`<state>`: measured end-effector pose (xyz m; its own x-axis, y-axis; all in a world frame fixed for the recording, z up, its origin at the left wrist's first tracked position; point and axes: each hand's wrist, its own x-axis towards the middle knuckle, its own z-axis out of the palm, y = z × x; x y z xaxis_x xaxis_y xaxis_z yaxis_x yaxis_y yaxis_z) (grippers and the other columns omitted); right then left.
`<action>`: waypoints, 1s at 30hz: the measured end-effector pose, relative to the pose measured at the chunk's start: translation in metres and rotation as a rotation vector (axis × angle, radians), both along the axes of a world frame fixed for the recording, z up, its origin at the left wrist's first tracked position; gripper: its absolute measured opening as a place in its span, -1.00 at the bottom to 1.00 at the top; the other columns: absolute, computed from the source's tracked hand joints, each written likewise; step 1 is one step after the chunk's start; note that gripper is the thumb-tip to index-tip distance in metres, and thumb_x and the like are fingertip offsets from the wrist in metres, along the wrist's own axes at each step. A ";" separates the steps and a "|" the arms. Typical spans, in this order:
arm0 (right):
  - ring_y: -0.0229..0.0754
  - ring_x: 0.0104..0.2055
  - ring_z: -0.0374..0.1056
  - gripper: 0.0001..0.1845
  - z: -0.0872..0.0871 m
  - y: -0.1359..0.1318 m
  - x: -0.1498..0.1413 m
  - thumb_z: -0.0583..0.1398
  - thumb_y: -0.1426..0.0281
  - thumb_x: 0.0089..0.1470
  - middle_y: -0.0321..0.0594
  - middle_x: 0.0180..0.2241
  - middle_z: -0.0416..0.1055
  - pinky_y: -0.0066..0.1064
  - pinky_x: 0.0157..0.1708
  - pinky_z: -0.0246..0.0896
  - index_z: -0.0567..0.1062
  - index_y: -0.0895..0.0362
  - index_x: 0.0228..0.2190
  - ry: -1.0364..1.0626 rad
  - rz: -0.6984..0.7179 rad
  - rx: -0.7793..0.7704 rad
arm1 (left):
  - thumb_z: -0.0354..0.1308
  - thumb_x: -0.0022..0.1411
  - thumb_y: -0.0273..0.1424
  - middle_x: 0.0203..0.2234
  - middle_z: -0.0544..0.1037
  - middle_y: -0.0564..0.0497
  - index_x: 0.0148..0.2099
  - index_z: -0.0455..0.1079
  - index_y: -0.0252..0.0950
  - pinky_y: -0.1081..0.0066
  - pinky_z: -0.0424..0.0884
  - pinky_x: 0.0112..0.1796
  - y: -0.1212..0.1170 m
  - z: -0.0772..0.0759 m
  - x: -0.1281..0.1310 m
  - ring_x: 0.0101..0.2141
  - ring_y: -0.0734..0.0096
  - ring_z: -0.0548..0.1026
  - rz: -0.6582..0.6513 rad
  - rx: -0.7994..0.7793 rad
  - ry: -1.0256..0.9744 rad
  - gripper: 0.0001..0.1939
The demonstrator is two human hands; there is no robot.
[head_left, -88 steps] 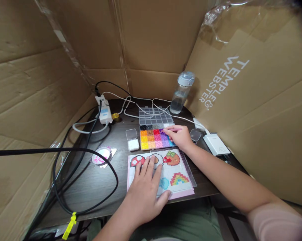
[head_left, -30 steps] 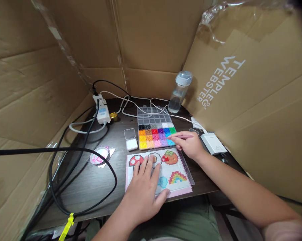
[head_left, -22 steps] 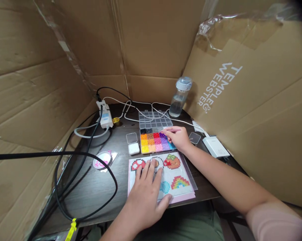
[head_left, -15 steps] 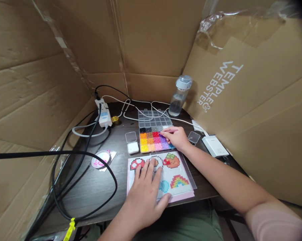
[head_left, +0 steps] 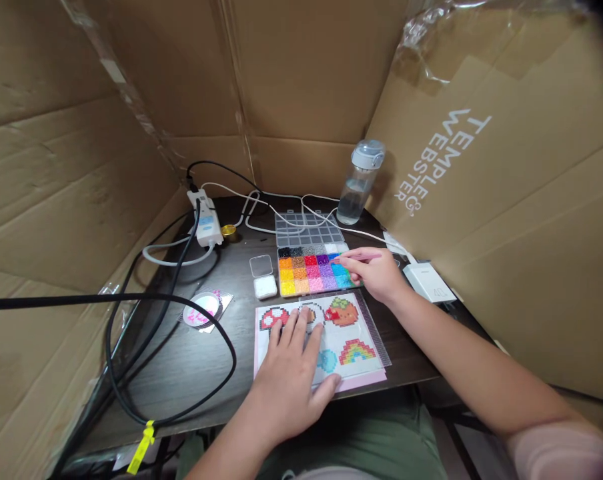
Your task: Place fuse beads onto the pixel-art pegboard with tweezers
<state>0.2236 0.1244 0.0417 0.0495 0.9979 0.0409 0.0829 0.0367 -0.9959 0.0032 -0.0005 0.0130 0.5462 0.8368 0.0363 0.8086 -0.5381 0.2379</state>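
My left hand [head_left: 294,380] lies flat, fingers spread, on a sheet of pixel pictures [head_left: 359,327] with a clear pegboard over it. The mushroom, strawberry and rainbow pictures show around the hand; others are partly covered. My right hand [head_left: 381,275] pinches slim pink tweezers [head_left: 367,257]. Their tip points left, over the blue and purple compartments of a bead box [head_left: 294,294]. This box is full of small beads sorted by colour, and its clear lid [head_left: 309,230] lies open behind. Whether a bead sits in the tip is too small to tell.
A small open case of white beads [head_left: 265,287] stands left of the box. Further left lie a round pegboard [head_left: 201,312] and looping black cable [head_left: 231,357]. At the back are a power strip [head_left: 205,220] and water bottle [head_left: 357,190]. A white charger [head_left: 428,281] is right; cardboard walls surround the table.
My right hand with the tweezers has moved right, from the red and purple compartments towards the blue ones. My left hand stays on the sheet. The camera view has shifted slightly.
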 end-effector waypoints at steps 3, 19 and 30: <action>-0.37 -0.70 0.16 -0.73 -0.001 -0.026 0.019 0.40 0.25 -0.09 -0.28 -0.69 0.42 -0.47 -0.67 0.10 0.70 0.19 -0.35 -0.102 0.228 0.004 | 0.09 0.31 -0.06 0.40 0.02 -0.37 0.38 0.16 -0.37 -0.24 0.03 0.27 0.001 0.001 0.001 0.37 -0.25 0.01 -0.001 -0.004 -0.001 -0.27; -0.39 -0.66 0.15 -0.78 -0.029 -0.050 0.039 0.36 0.28 -0.02 -0.12 -0.48 0.59 -0.48 -0.65 0.05 0.72 0.16 -0.35 -0.194 0.367 -0.058 | 0.11 0.31 -0.08 0.40 0.02 -0.37 0.37 0.17 -0.38 -0.22 -0.02 0.28 0.000 0.003 0.003 0.37 -0.25 0.01 0.001 -0.020 -0.016 -0.28; -0.38 -0.66 0.17 -0.79 -0.028 -0.050 0.035 0.37 0.28 -0.06 -0.13 -0.48 0.60 -0.49 -0.66 0.06 0.71 0.15 -0.39 -0.211 0.350 -0.046 | 0.12 0.30 -0.08 0.40 0.02 -0.37 0.37 0.17 -0.38 -0.23 -0.02 0.28 -0.001 0.003 0.002 0.37 -0.26 0.01 -0.002 -0.015 -0.020 -0.28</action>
<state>0.2588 0.0741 0.0140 -0.2983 0.9540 -0.0311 0.2757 0.0549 -0.9597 0.0052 -0.0016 0.0156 0.5473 0.8362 0.0345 0.8025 -0.5360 0.2621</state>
